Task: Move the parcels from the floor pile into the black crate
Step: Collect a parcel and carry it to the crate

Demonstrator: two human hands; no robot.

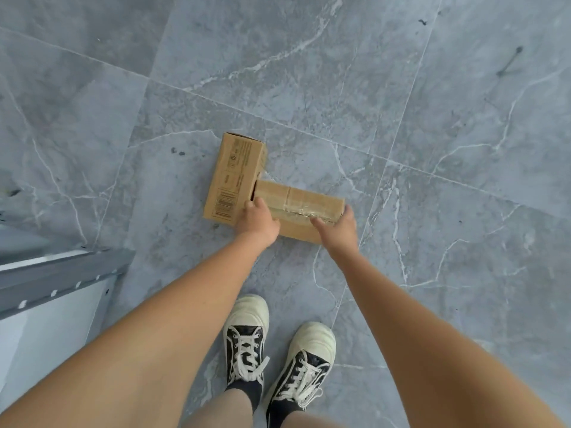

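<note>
Taped cardboard parcel (301,201) between both hands.

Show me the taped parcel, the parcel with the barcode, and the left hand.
taped parcel (304,200): head view, its top face.
parcel with the barcode (234,171): head view, its printed top.
left hand (258,220): head view, its back.

Bright, even light; soft shadows; edges blurred.
</note>
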